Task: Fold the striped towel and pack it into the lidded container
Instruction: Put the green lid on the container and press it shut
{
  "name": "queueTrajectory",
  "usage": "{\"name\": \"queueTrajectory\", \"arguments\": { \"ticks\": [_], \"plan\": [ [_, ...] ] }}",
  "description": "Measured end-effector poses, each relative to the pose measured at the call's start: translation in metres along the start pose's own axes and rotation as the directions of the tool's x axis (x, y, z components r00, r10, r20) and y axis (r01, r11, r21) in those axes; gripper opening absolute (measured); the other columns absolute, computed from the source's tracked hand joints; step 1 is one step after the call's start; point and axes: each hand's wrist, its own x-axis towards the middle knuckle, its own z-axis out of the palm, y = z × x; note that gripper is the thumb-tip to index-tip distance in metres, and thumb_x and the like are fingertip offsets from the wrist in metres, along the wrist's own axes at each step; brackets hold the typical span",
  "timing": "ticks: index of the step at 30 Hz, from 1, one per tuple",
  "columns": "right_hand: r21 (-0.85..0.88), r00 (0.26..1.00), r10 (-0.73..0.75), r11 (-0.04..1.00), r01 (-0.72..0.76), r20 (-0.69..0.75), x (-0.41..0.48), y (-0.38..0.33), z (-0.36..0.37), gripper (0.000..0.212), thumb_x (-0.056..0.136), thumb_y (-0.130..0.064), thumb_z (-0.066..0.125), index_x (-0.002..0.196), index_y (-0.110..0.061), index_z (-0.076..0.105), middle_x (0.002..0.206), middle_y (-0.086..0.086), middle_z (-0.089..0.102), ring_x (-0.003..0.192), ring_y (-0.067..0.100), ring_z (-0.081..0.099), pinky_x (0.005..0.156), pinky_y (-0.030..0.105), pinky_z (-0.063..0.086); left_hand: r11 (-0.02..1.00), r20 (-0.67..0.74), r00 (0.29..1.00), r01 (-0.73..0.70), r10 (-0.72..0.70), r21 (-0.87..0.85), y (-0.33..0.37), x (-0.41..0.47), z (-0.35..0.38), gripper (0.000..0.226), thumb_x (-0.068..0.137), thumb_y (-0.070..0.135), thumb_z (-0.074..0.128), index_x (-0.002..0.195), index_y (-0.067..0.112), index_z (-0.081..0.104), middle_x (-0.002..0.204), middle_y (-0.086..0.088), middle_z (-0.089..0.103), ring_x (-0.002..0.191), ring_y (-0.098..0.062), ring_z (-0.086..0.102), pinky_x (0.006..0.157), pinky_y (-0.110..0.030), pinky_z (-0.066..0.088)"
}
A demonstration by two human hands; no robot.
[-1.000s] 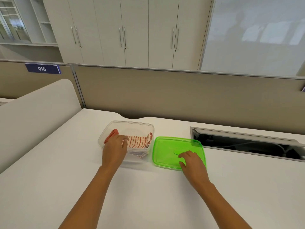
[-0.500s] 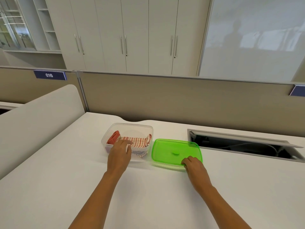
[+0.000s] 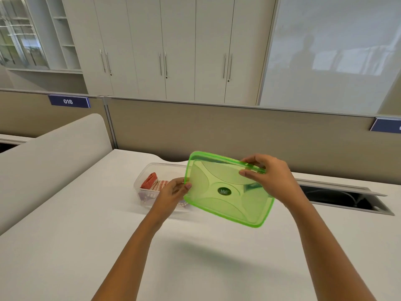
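Note:
The green see-through lid (image 3: 225, 190) is off the table, tilted with its underside towards me. My right hand (image 3: 269, 177) pinches its far right edge. My left hand (image 3: 173, 192) grips its left edge. Behind the lid and my left hand stands the clear plastic container (image 3: 147, 170) on the white table. The folded red-and-white striped towel (image 3: 154, 184) lies inside it. The container's right half is hidden by the lid and my left hand.
An open cable trough (image 3: 338, 198) is sunk into the table (image 3: 65, 246) at the right. A beige partition (image 3: 217, 131) runs along the far edge. A white curved divider (image 3: 50, 157) borders the left side. Cabinets stand beyond.
My right hand has lifted the lid off the table and tilted it up. My left hand has left the towel and taken the lid's left edge.

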Motion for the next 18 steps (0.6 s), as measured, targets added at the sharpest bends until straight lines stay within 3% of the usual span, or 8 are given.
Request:
{"name": "queueTrajectory", "arguments": {
  "ticks": [2, 4, 8, 10, 13, 16, 18],
  "plan": [
    [0.097, 0.999, 0.032, 0.995, -0.033, 0.009, 0.007, -0.003, 0.002, 0.025, 0.078, -0.032, 0.072, 0.102, -0.029, 0.068, 0.085, -0.023, 0.058, 0.075, -0.008, 0.053, 0.062, 0.016, 0.042, 0.997, -0.051, 0.999, -0.011, 0.007, -0.075, 0.003, -0.003, -0.001, 0.017, 0.085, 0.033, 0.059, 0.091, 0.018, 0.064, 0.076, 0.008, 0.070, 0.072, -0.004, 0.068, 0.064, -0.020, 0.056],
    [0.182, 0.999, 0.049, 0.982, -0.049, 0.007, 0.011, -0.002, 0.009, 0.030, 0.080, -0.030, 0.071, 0.109, -0.027, 0.066, 0.090, -0.019, 0.061, 0.078, -0.010, 0.054, 0.068, 0.015, 0.046, 0.987, -0.144, 0.989, -0.003, -0.020, -0.158, 0.003, -0.005, -0.004, 0.018, 0.088, 0.033, 0.058, 0.078, 0.017, 0.063, 0.056, 0.008, 0.067, 0.052, -0.004, 0.065, 0.053, -0.021, 0.053],
    [0.363, 0.985, 0.164, 0.922, -0.132, -0.057, 0.004, 0.011, 0.037, 0.054, 0.082, -0.033, 0.069, 0.130, -0.027, 0.047, 0.120, -0.007, 0.054, 0.101, 0.011, 0.057, 0.087, 0.032, 0.050, 0.965, -0.250, 0.967, -0.023, -0.044, -0.261, 0.005, -0.003, -0.015, 0.025, 0.090, 0.032, 0.056, 0.070, 0.018, 0.059, 0.050, 0.009, 0.061, 0.040, -0.009, 0.059, 0.040, -0.018, 0.048],
    [0.478, 0.957, 0.279, 0.853, -0.209, -0.081, -0.003, 0.017, 0.054, 0.064, 0.081, -0.034, 0.069, 0.137, -0.025, 0.038, 0.127, -0.001, 0.050, 0.107, 0.017, 0.055, 0.089, 0.035, 0.049, 0.966, -0.297, 0.952, -0.003, -0.077, -0.260, 0.006, -0.001, -0.020, 0.025, 0.090, 0.033, 0.056, 0.075, 0.014, 0.060, 0.062, 0.003, 0.060, 0.043, -0.011, 0.061, 0.040, -0.019, 0.049],
    [0.648, 0.929, 0.369, 0.699, -0.304, 0.039, -0.013, 0.020, 0.080, 0.068, 0.083, -0.030, 0.068, 0.139, -0.021, 0.030, 0.126, 0.005, 0.051, 0.093, 0.011, 0.060, 0.076, 0.028, 0.050, 0.966, -0.362, 0.923, 0.037, -0.131, -0.256, 0.005, 0.006, -0.027, 0.030, 0.090, 0.037, 0.056, 0.073, 0.012, 0.058, 0.074, -0.006, 0.056, 0.061, -0.021, 0.061, 0.049, -0.026, 0.049],
    [0.683, 0.921, 0.378, 0.648, -0.337, 0.096, -0.016, 0.018, 0.102, 0.055, 0.087, -0.021, 0.064, 0.133, -0.024, 0.034, 0.117, 0.004, 0.054, 0.082, 0.012, 0.063, 0.061, 0.022, 0.050, 0.974, -0.427, 0.889, 0.080, -0.165, -0.210, 0.001, 0.015, -0.035, 0.036, 0.090, 0.041, 0.054, 0.071, 0.011, 0.057, 0.072, -0.003, 0.056, 0.058, -0.014, 0.060, 0.058, -0.027, 0.046],
    [0.673, 0.912, 0.401, 0.651, -0.350, 0.086, -0.014, 0.015, 0.113, 0.049, 0.089, -0.013, 0.059, 0.131, -0.025, 0.038, 0.114, 0.003, 0.054, 0.082, 0.016, 0.063, 0.060, 0.022, 0.050, 0.981, -0.452, 0.874, 0.126, -0.180, -0.146, -0.003, 0.020, -0.041, 0.036, 0.092, 0.042, 0.050, 0.077, 0.009, 0.054, 0.079, -0.009, 0.050, 0.069, -0.021, 0.051, 0.067, -0.032, 0.040]
  ]
}}
